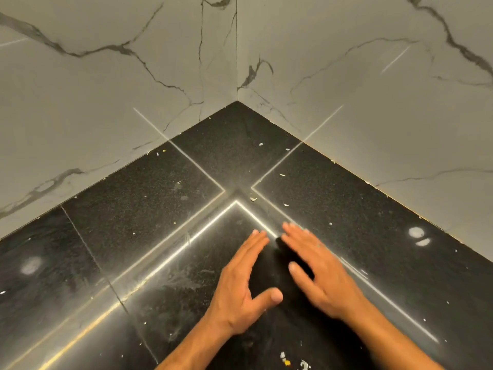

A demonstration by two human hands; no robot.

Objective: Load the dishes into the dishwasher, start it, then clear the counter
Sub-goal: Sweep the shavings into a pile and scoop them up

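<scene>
Resting flat, fingers straight, the left hand (pixel 241 284) and right hand (pixel 317 265) hold nothing. Black counter (pixel 138 198) lies beneath them; crumbs (pixel 286 361) sit nearer.

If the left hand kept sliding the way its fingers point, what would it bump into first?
Probably only crumbs. The left hand points up and right toward the counter's back corner. A pale scrap lies roughly on that line, then the marble wall. Depth is hard to judge.
</scene>
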